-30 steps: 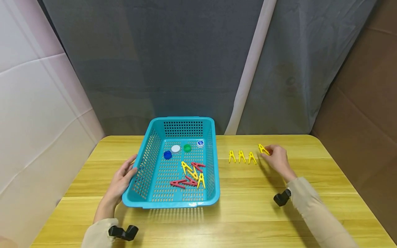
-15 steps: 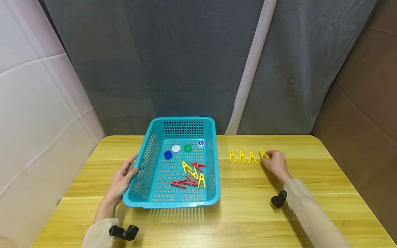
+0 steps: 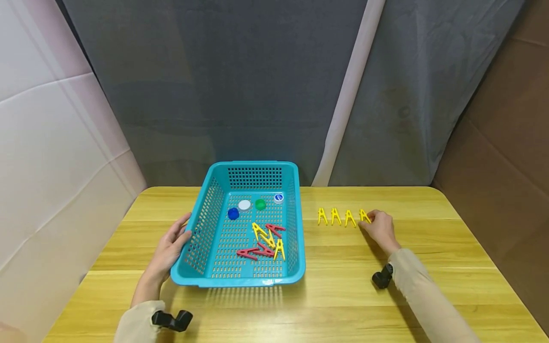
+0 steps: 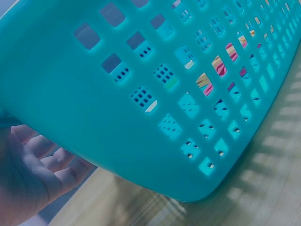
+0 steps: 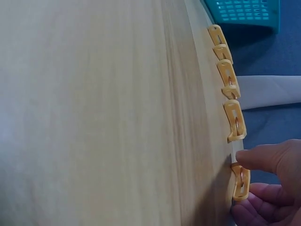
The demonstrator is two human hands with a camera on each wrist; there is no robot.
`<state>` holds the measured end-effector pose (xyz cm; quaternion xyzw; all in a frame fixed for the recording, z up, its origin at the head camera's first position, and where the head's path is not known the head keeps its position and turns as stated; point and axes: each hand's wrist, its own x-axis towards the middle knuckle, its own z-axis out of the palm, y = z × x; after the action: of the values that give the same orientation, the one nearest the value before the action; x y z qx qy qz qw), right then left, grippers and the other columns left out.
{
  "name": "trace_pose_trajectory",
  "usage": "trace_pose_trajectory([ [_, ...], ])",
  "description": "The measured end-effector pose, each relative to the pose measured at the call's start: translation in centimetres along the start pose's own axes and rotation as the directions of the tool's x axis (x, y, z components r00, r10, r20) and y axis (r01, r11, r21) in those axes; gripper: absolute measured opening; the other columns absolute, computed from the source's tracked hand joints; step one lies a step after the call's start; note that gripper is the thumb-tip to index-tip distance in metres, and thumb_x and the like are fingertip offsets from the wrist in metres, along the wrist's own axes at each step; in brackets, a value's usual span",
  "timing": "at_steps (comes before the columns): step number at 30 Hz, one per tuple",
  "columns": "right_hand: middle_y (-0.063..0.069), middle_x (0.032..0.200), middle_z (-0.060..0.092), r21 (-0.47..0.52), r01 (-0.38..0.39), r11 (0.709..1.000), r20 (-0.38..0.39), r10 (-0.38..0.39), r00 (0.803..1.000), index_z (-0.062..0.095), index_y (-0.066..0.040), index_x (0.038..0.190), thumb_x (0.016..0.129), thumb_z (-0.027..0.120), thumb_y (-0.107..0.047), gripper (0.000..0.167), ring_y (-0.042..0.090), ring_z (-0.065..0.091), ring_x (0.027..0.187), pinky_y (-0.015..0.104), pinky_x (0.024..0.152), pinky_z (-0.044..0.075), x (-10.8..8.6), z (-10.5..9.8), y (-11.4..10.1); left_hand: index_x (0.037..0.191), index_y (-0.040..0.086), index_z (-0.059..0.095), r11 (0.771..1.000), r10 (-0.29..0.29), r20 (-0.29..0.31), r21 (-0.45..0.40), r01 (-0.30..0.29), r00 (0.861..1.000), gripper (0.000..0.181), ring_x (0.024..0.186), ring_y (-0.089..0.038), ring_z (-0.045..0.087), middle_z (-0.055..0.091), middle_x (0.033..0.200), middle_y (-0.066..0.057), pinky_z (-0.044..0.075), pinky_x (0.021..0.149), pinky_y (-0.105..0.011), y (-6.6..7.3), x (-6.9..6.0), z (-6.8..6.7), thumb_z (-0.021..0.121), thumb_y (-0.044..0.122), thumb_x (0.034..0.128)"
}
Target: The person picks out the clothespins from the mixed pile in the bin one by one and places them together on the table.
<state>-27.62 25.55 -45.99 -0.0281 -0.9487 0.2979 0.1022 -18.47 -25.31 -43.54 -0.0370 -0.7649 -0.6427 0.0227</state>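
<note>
At the left wall of a blue-green plastic basket (image 3: 238, 281), my left hand (image 3: 166, 250) grips the rim, thumb on top and fingers on the outer side. In the left wrist view, the left hand (image 4: 42, 172) shows behind the basket's corner (image 4: 108, 136). My right hand (image 3: 381, 230) pinches a yellow clothespin (image 3: 364, 216) at the right end of a row on the table. Thumb and fingers lie on either side of this clothespin (image 5: 241, 181) in the right wrist view. Three more yellow clothespins (image 3: 336, 216) stand apart to its left.
Inside the basket lie yellow clothespins (image 3: 279, 249), red clothespins (image 3: 246, 253), and blue (image 3: 233, 214), white (image 3: 244, 205) and green (image 3: 260, 204) caps, plus a white-and-blue cap (image 3: 279, 198). Grey cloth (image 3: 266, 85) hangs behind the wooden table (image 3: 343, 295).
My right hand has brought the yellow clothespin down and slightly nearer, into line with the other three. The left hand and basket stay in place.
</note>
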Motion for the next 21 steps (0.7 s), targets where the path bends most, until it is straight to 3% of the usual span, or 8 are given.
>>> trace_pose_trajectory([
  [11,0.023,0.084,0.06,0.005,-0.012,1.0,-0.003,0.012,1.0,0.059,0.015,0.103,0.087,0.065,-0.022,0.041,0.029,0.054,0.07,0.042,0.066,0.047,-0.1,-0.5,-0.7,0.148,0.0,0.02,1.0,0.005,-0.005,0.002,-0.005,1.0,0.052,0.099,0.004,0.053,0.036,0.137,-0.027,0.047,0.078,-0.017,0.0,0.0,0.1,0.039,0.016,0.1019],
  [15,0.022,0.083,0.059,0.041,0.017,0.999,-0.018,-0.017,1.0,0.059,0.016,0.107,0.091,0.059,-0.021,0.04,0.026,0.052,0.065,0.04,0.063,0.045,0.2,-1.2,-1.7,0.148,-0.001,0.019,1.0,0.004,-0.004,0.006,-0.004,1.0,0.052,0.099,0.005,0.053,0.035,0.138,-0.028,0.046,0.078,-0.017,0.0,0.0,0.1,0.038,0.015,0.102],
  [21,0.022,0.084,0.06,0.075,0.096,0.992,-0.038,-0.094,0.995,0.059,0.015,0.106,0.092,0.058,-0.019,0.036,0.027,0.054,0.067,0.04,0.064,0.046,0.9,-1.9,-4.0,0.148,-0.001,0.02,1.0,0.005,-0.005,0.006,-0.005,1.0,0.053,0.1,0.005,0.052,0.041,0.135,-0.019,0.046,0.078,-0.016,0.0,0.0,0.0,0.04,0.016,0.1018],
])
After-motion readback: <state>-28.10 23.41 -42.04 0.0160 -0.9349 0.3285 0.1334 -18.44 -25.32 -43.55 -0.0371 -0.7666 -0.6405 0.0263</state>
